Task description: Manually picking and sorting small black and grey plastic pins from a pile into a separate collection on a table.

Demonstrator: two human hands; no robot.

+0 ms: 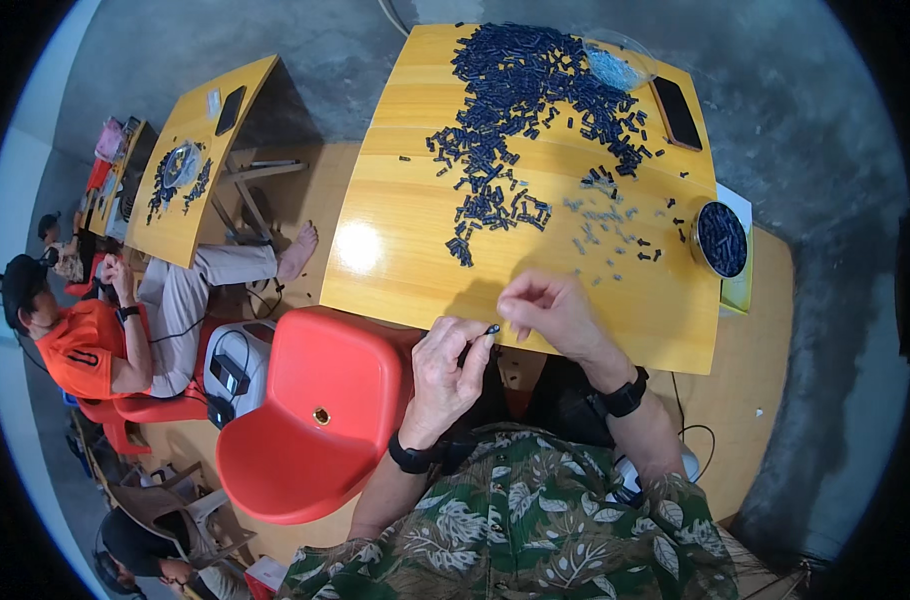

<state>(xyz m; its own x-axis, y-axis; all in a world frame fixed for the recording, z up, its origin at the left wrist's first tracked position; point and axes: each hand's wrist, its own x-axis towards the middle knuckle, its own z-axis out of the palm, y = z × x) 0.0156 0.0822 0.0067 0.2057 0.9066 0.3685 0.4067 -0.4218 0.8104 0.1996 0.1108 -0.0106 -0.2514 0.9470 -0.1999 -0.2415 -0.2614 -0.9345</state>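
Observation:
My left hand [447, 368] pinches a small black cylindrical plastic part [492, 329] between thumb and fingers, just over the near edge of the yellow wooden table [395, 260]. Close beside it on the right, my right hand [550, 308] has thumb and fingertips pressed together; whatever may be between them is too small to make out. Beyond the hands, a large heap of similar black parts [520, 85] spreads toward the far edge. Small clear pieces [603, 222] lie scattered right of centre, with a few loose black parts [647, 254] near them.
A round bowl of black parts [722, 240] is at the right edge, by a yellow box [737, 290]. A clear dish with light blue pieces [613, 68] and a phone [678, 113] are far right. To the left are a red chair [310, 400] and a seated person [90, 345].

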